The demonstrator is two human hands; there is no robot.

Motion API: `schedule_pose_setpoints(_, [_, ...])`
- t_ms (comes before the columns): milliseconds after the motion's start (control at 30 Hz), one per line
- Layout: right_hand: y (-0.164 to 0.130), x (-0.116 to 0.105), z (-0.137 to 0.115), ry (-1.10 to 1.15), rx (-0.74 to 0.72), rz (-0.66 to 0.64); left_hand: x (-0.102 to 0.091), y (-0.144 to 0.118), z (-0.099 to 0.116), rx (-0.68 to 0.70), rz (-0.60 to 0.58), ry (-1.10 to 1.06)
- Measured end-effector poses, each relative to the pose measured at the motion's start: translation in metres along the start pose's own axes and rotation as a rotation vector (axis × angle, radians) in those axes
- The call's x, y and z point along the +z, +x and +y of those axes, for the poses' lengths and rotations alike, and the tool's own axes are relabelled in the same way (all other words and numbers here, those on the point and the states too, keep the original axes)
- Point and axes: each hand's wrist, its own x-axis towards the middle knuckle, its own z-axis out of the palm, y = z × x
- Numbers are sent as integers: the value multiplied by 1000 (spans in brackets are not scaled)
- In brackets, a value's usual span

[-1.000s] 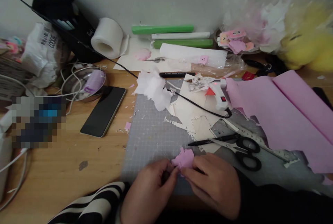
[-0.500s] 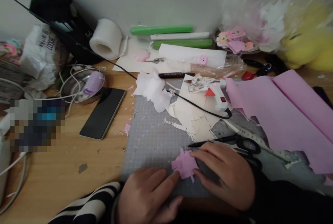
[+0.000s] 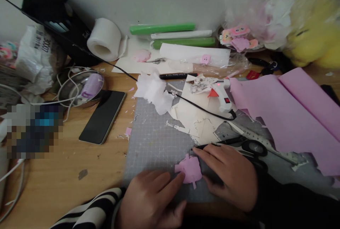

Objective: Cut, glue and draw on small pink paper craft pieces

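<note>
A small pink felt cutout (image 3: 189, 168) lies flat on the grey cutting mat (image 3: 154, 140), near its front edge, between the 2 hands. The left hand (image 3: 151, 200) rests on the mat with its fingers loosely curled; 1 fingertip touches the left edge of the cutout, pinning it rather than gripping it. The right hand (image 3: 228, 176) lies open and flat, fingers spread, with the fingertips at the cutout's right and upper edge; it closes on nothing.

Just behind the right hand sit a black pen (image 3: 220, 143) and a pair of black-handled scissors (image 3: 252, 150), both partly hidden by the knuckles. Farther back, a white glue gun (image 3: 224, 96) shows a red light, so it is probably powered on, and its black cord (image 3: 199, 108) runs across cream paper scraps (image 3: 191, 119) on the mat. A large pink felt sheet (image 3: 287, 115) covers the right side of the desk, and a phone (image 3: 103, 116) lies on the wood to the left.

The cutout is light and thin, with narrow tabs sticking out, so a sideways drag of either fingertip could fold or crease a tab or slide the piece off the mat. The right wrist is close to the scissors and pen and could knock them. The cord lies loose over the scraps; a sleeve that snags it could pull the hot glue gun over.
</note>
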Motion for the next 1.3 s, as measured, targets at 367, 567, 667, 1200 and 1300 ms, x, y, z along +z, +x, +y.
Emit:
schedule_pose_setpoints(367, [-1, -1, -1, 101, 54, -44, 0, -7, -4, 71, 171, -34])
schedule_pose_setpoints(567, [3, 7, -3, 55, 40, 11, 7, -15, -6, 52, 230, -50])
schedule_pose_setpoints(667, [2, 7, -4, 108, 75, 54, 10, -18, -5, 11, 288, -16])
schedule_pose_setpoints(1200, [41, -45, 16, 315, 105, -319, -1, -24, 0, -132, 294, -99])
schedule_pose_setpoints(1300, [49, -47, 19, 272, 136, -174, -4, -24, -2, -146, 230, -132])
